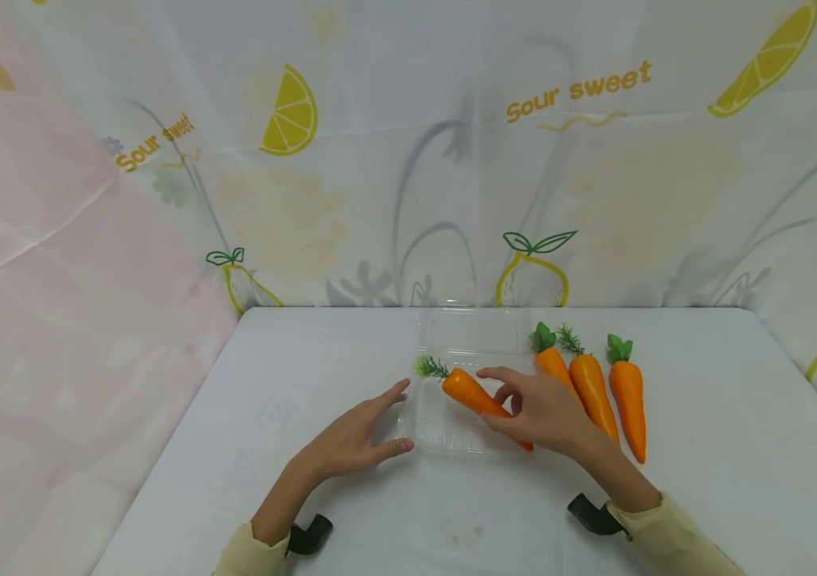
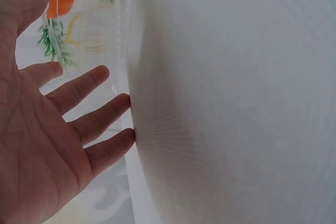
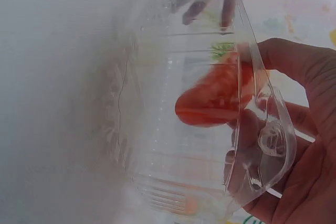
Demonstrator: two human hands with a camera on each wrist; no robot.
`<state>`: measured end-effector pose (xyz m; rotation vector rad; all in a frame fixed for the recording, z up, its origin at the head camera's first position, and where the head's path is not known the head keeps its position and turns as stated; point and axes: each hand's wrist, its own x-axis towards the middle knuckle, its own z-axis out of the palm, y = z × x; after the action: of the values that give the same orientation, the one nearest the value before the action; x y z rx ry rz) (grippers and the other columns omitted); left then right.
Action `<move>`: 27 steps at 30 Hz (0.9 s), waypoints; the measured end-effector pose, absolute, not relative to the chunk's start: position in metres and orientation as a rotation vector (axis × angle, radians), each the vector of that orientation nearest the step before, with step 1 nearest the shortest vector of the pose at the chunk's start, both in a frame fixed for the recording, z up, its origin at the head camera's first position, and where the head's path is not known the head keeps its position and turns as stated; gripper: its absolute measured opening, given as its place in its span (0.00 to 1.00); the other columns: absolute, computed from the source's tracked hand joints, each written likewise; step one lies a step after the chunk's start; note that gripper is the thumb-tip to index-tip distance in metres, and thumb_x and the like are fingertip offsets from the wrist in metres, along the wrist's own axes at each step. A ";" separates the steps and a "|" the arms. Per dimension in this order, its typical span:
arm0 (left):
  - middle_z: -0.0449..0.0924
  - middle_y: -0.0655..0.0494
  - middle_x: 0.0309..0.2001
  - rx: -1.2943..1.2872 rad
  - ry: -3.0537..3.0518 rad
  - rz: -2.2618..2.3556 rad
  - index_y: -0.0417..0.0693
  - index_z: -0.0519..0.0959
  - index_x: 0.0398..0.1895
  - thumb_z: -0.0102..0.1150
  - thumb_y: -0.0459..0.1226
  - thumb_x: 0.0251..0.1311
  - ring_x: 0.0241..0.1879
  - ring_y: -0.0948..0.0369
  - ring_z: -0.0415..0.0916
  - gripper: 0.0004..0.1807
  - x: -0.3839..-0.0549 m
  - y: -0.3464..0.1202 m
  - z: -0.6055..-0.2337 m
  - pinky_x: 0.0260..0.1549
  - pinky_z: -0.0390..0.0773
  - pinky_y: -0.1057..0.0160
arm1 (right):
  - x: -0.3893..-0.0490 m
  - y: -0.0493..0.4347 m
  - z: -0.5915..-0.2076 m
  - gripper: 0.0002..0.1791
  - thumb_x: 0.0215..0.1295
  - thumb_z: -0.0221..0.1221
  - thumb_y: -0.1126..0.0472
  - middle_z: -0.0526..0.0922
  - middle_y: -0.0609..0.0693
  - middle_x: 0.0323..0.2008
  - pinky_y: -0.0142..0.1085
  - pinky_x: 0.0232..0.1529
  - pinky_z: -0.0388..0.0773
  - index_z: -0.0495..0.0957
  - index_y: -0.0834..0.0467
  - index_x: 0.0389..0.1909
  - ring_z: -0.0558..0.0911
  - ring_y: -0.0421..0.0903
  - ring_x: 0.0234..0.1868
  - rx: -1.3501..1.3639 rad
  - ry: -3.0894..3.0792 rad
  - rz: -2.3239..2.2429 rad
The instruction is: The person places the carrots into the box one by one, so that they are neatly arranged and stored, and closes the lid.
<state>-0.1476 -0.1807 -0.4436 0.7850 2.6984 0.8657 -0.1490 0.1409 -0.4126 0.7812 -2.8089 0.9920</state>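
Clock is centred on the clear tray, 12 = far side. Carrot is held over it by the right hand, leafy top aimed at 10, tip at 4. The tapering half is pinched between thumb and fingers; whether the tray floor is touched can't be told. Left hand is released: fingers spread, nothing gripped, placed just beside the tray wall at 8–9. Lid is folded back at 12. Three other carrots are laid on the table around 3.

Handling, judged by eye: carrot looks smooth, probably artificial, so light and fairly stiff; some slip is to be expected on the taper. Best taken by the thick orange shoulder; leaves are likely flimsy, to be avoided. Tray is thin, likely bendy and easily nudged; best steadied lightly at the 9 o'clock rim.
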 end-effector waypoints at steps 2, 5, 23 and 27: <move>0.68 0.62 0.68 0.790 2.700 0.865 0.63 0.49 0.80 0.54 0.68 0.59 0.68 0.57 0.63 0.49 -0.148 -0.181 -0.443 0.64 0.64 0.47 | -0.148 0.139 -0.414 0.28 0.56 0.72 0.53 0.83 0.37 0.31 0.30 0.19 0.69 0.77 0.50 0.59 0.69 0.32 0.17 0.796 -2.818 0.998; 0.67 0.62 0.69 0.791 2.702 0.862 0.64 0.49 0.79 0.54 0.68 0.59 0.68 0.57 0.63 0.49 -0.148 -0.181 -0.443 0.65 0.64 0.47 | -0.147 0.137 -0.415 0.28 0.56 0.71 0.54 0.83 0.38 0.32 0.30 0.16 0.69 0.77 0.50 0.59 0.68 0.33 0.13 0.811 -2.839 1.019; 0.68 0.60 0.69 0.814 2.699 0.870 0.67 0.47 0.79 0.55 0.66 0.60 0.69 0.56 0.62 0.48 -0.148 -0.181 -0.442 0.65 0.64 0.47 | -0.145 0.132 -0.422 0.25 0.55 0.72 0.50 0.81 0.34 0.31 0.28 0.26 0.71 0.81 0.42 0.56 0.70 0.33 0.25 0.957 -2.881 0.866; 0.68 0.60 0.69 0.816 2.699 0.868 0.67 0.47 0.79 0.55 0.66 0.60 0.68 0.56 0.63 0.48 -0.148 -0.180 -0.442 0.65 0.64 0.46 | -0.146 0.131 -0.423 0.24 0.58 0.71 0.50 0.81 0.34 0.33 0.28 0.27 0.71 0.81 0.43 0.57 0.70 0.33 0.26 1.011 -2.896 0.865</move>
<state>-0.1479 -0.1805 -0.4424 0.8159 2.6986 0.8676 -0.1458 0.1313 -0.4226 1.0115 -2.8962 0.8654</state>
